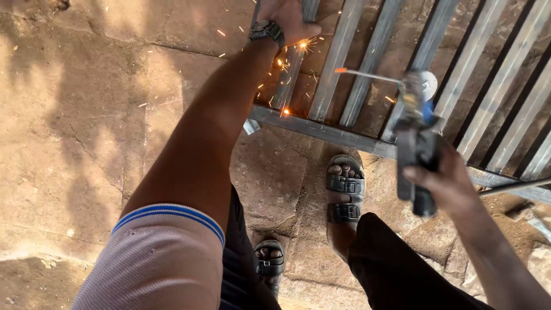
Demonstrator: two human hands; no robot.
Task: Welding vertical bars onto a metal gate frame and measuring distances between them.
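Welding on a steel grille, sparks flying at top centre

Nearest to me at the bottom of frame: my striped sleeve, dark trousers and two sandals on the stone paving. Centre right, my right hand is wrapped tight round the dark handle of the electrode holder, its thin rod pointing left over the bars. Further up, my left hand, with a wristwatch, is closed on a bar of the metal grille, which lies across the upper right. Sparks just beside that hand
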